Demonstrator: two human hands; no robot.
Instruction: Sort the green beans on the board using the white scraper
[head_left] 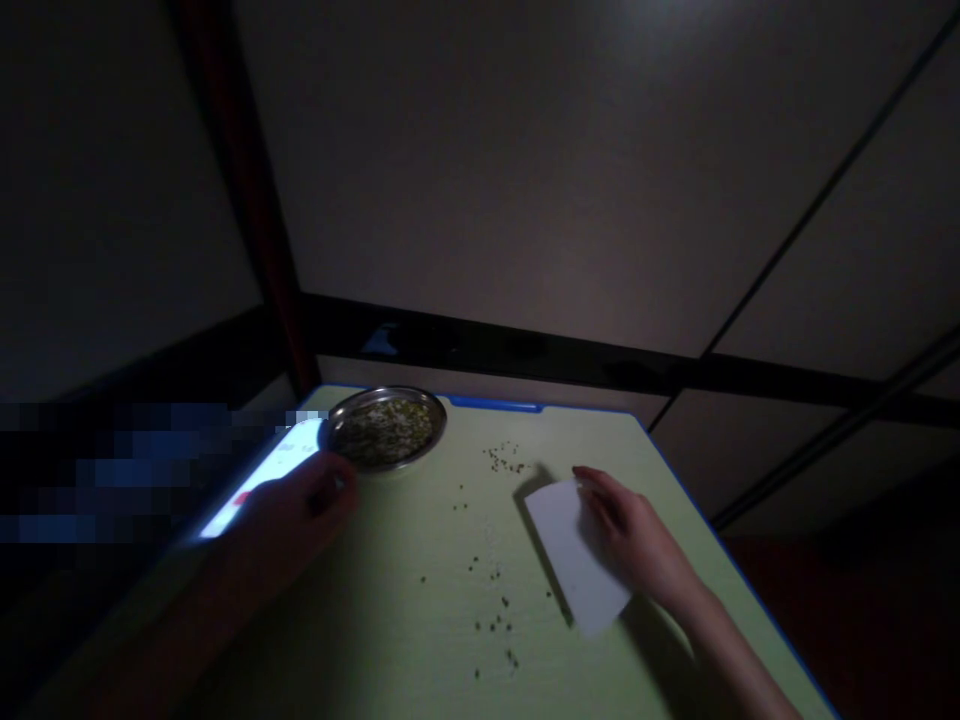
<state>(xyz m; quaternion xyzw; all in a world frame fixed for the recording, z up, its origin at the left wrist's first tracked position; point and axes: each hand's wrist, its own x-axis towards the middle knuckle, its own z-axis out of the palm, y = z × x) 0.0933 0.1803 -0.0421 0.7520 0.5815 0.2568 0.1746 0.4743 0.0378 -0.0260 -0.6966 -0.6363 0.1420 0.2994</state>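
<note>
My right hand pinches the upper edge of a white piece of paper or card, which is tilted just above the right side of the tabletop. Small dark seeds or beans lie in a loose cluster to the left of that hand, and several more are scattered toward the near edge. Dim and in shadow, my left hand is closed in front of a round metal plate; what its fingers hold, if anything, is hidden. Greenish and pale bits fill the plate.
A lit screen glows at the left edge, partly behind my left arm. The pale green table has a blue rim with a blue handle at the far side. Dark-banded panels stand directly behind it.
</note>
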